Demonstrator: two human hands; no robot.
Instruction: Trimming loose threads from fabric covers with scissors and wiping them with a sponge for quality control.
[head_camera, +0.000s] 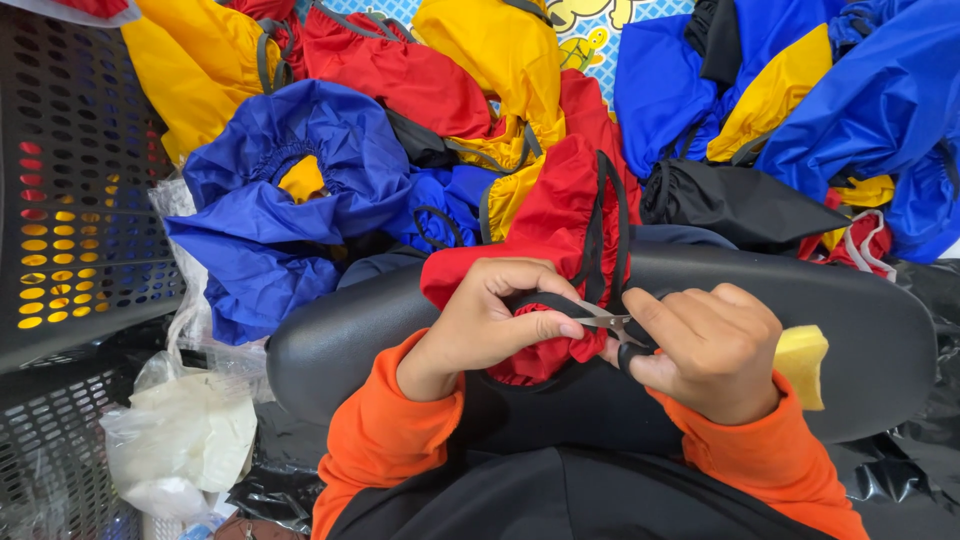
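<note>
Scissors (607, 323) snip red cover (545, 235) (bright covers (290, 190) behind).

- A black padded cushion (860, 330), curved and glossy, stretches across the person's lap and serves as the work surface.
- A red fabric cover (545, 235) with black elastic trim drapes over its far edge and bunches on the top.
- A yellow sponge block (802, 362) sits at the cushion's right end, partly behind the right sleeve.
- Beyond the cushion, a pile of fabric covers lies heaped: a blue cover (300, 200) at left, yellow covers (500, 50) and more red ones behind, a black cover (740, 205) at right.
- A black perforated crate (70, 200) stands at left.
- Crumpled clear plastic bags (180, 430) lie low at left, beside the crate.
</note>
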